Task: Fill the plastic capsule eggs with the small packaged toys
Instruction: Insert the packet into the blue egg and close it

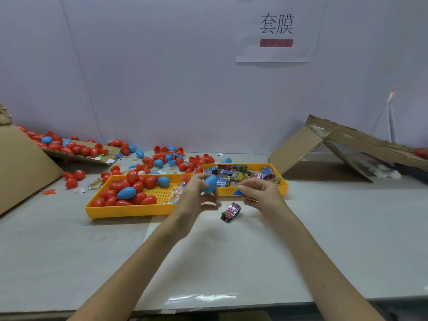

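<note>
Pale wall panels with a printed paper sign (276, 31) are seen behind a white desk (324, 228), on which two yellow trays stand side by side. The left tray (129, 210) is partly filled with red and blue capsule eggs (126, 193); the right tray (283, 186) is heaped with small packaged toys (240, 176). More eggs are scattered behind the trays. Just in front of the trays, a blue egg half (210, 183) is gripped in the curled fingers of the left hand (196, 198). A smaller blue piece (238, 193), judged to be the matching half, is pinched by the fingers of the right hand (259, 193). The two pieces are held apart. One loose toy packet (230, 212) lies untouched on the desk, just below and between the hands.

The step would be done well if the deeper half were kept mouth-up and the packet squeezed narrow before being pushed in. No wrapper edge should be left across the rim, since a trapped corner would probably stop the halves from snapping shut.
</note>
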The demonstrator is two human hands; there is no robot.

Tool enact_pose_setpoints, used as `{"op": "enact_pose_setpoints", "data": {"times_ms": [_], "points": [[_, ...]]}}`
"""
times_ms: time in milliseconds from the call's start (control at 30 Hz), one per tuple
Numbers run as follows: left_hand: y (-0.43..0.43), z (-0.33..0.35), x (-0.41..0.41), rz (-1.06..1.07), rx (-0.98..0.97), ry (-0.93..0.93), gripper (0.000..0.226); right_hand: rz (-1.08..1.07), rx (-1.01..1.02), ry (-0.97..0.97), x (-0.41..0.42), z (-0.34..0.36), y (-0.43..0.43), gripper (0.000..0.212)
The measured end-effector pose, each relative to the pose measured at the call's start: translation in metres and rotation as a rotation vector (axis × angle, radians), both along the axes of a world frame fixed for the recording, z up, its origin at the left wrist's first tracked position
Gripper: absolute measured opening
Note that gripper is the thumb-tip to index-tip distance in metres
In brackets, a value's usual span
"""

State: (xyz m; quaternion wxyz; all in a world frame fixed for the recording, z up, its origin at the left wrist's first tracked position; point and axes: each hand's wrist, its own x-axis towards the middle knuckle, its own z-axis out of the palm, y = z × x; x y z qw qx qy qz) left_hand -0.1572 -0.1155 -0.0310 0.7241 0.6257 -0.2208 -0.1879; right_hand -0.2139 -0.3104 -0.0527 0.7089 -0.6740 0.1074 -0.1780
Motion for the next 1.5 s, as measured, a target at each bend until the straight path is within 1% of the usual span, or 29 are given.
{"op": "enact_pose_setpoints", "data": {"times_ms": [67, 133, 267, 400, 467, 567, 733, 800, 933, 1000, 1067, 1167, 1367, 1433, 1500], "points": [[-0.009, 0.008, 0.005, -0.002, -0.012, -0.054, 0.035, -0.017, -0.007, 0.000, 0.000, -0.001, 0.000, 0.002], [-0.017, 0.008, 0.008, 0.009, -0.015, -0.078, 0.035, -0.026, -0.010, 0.001, 0.001, 0.000, 0.000, 0.003], [-0.026, -0.011, 0.008, 0.004, -0.018, -0.011, 0.020, 0.010, -0.034, -0.028, 0.000, 0.000, 0.003, 0.007], [-0.026, -0.026, 0.005, -0.095, -0.048, 0.051, 0.027, 0.078, -0.079, -0.073, -0.001, 0.001, 0.006, 0.022], [-0.025, -0.027, 0.006, -0.110, -0.054, 0.062, 0.028, 0.094, -0.098, -0.089, -0.001, 0.001, 0.007, 0.023], [-0.023, -0.027, 0.004, -0.114, -0.043, 0.046, 0.028, 0.089, -0.145, -0.098, -0.001, -0.001, 0.007, 0.018], [-0.023, -0.028, 0.002, -0.062, -0.052, 0.026, 0.022, 0.124, -0.166, -0.110, -0.003, -0.002, 0.008, 0.032], [-0.023, -0.028, 0.002, -0.031, -0.061, 0.018, 0.021, 0.106, -0.162, -0.093, -0.001, -0.002, 0.011, 0.036], [-0.023, -0.028, 0.001, 0.054, -0.088, 0.009, 0.020, 0.037, -0.040, -0.078, 0.000, 0.001, 0.011, 0.044], [-0.021, -0.028, 0.002, 0.091, -0.100, 0.013, 0.020, 0.063, -0.051, -0.063, -0.001, 0.002, 0.009, 0.042], [-0.020, -0.029, 0.003, 0.115, -0.103, 0.005, 0.020, 0.107, -0.115, -0.040, -0.002, 0.000, 0.011, 0.037], [-0.020, -0.029, 0.003, 0.133, -0.084, -0.010, 0.020, 0.144, -0.191, -0.017, 0.000, -0.004, 0.012, 0.019], [-0.020, -0.028, 0.003, 0.169, -0.063, -0.028, 0.019, 0.113, -0.135, -0.021, 0.002, -0.005, 0.010, 0.003], [-0.020, -0.028, 0.003, 0.185, -0.038, -0.054, 0.019, 0.109, -0.138, -0.037, 0.001, -0.005, 0.011, 0.006], [-0.020, -0.028, 0.002, 0.187, -0.019, -0.083, 0.020, 0.115, -0.181, -0.053, -0.001, -0.004, 0.011, 0.012]]}}
